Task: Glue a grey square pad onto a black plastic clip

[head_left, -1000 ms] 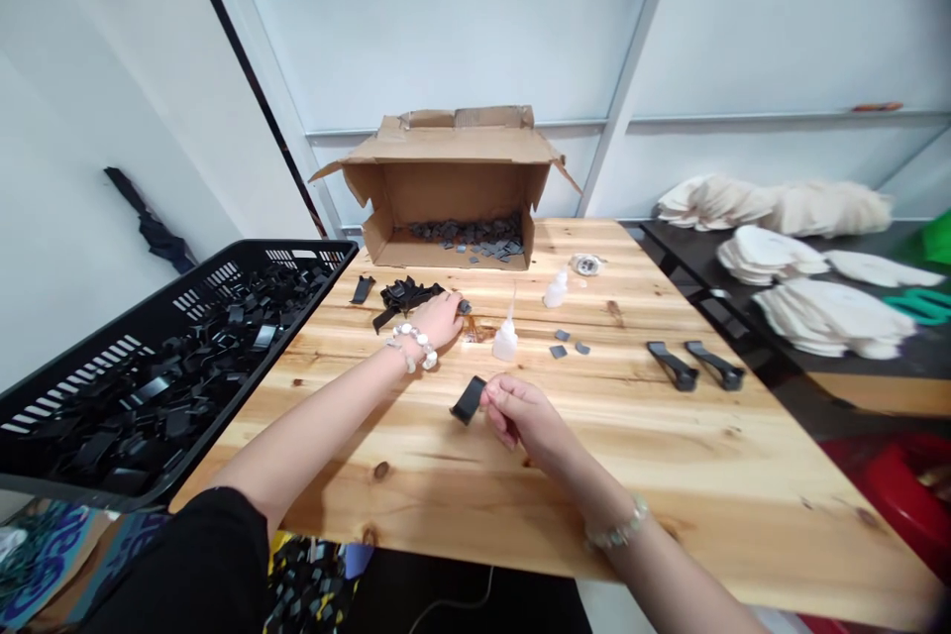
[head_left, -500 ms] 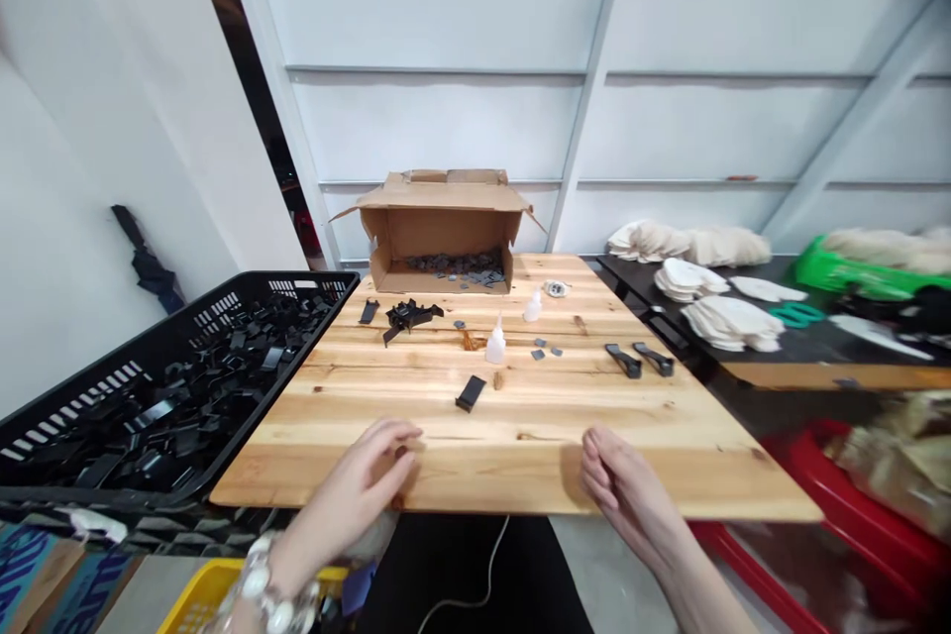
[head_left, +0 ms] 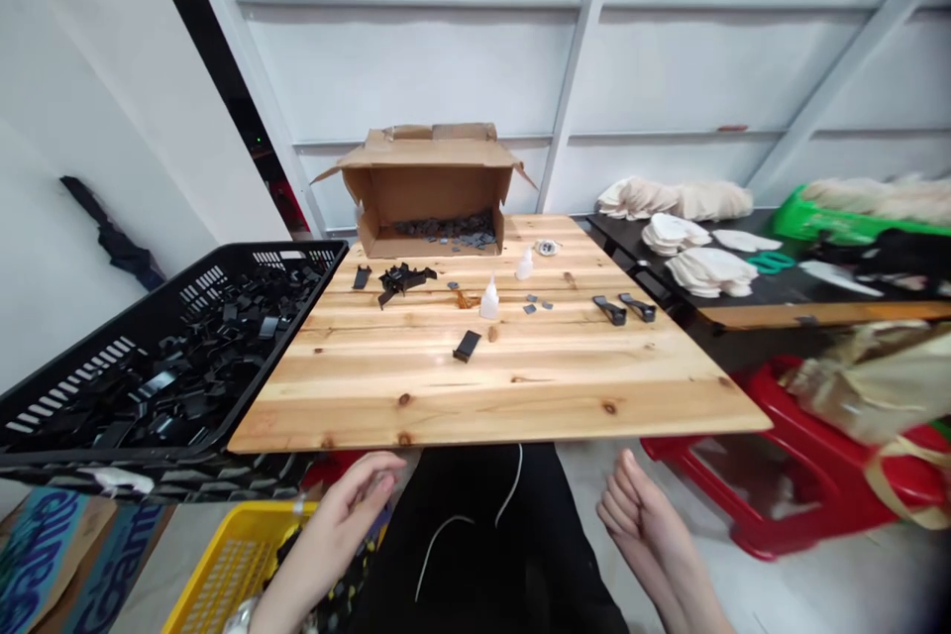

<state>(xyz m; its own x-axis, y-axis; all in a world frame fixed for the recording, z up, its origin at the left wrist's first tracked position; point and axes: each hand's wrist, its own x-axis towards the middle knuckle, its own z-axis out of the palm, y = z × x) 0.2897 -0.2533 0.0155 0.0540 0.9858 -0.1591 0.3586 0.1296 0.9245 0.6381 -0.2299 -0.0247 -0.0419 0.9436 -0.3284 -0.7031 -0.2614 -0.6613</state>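
We would do well to keep both hands low and relaxed, clear of the small white plastic bottle with the thin nozzle (head_left: pixel 488 302), since a bump could tip it. Our landmark is that bottle, upright on the pale, knotted wooden table (head_left: pixel 550 401). The flat black plastic part with a lipped end (head_left: pixel 467 347) lies by itself, on our side of the bottle and slightly left. For handling it, a light pinch across its long edges seems surest, away from the three small grey squares (head_left: pixel 530 308) just right of the bottle.

Our left hand (head_left: pixel 346 503), nearer us than the bottle and left of it, is half-curled, a gap between thumb and fingers, with nothing seen in it. Our right hand (head_left: pixel 655 520), nearer us and right, is loosely curled; we cannot tell whether its palm hides anything.

A second ago our right hand pinched the black part and our left reached left of the bottle; half a second ago both hovered over the near edge. Now both are past it.
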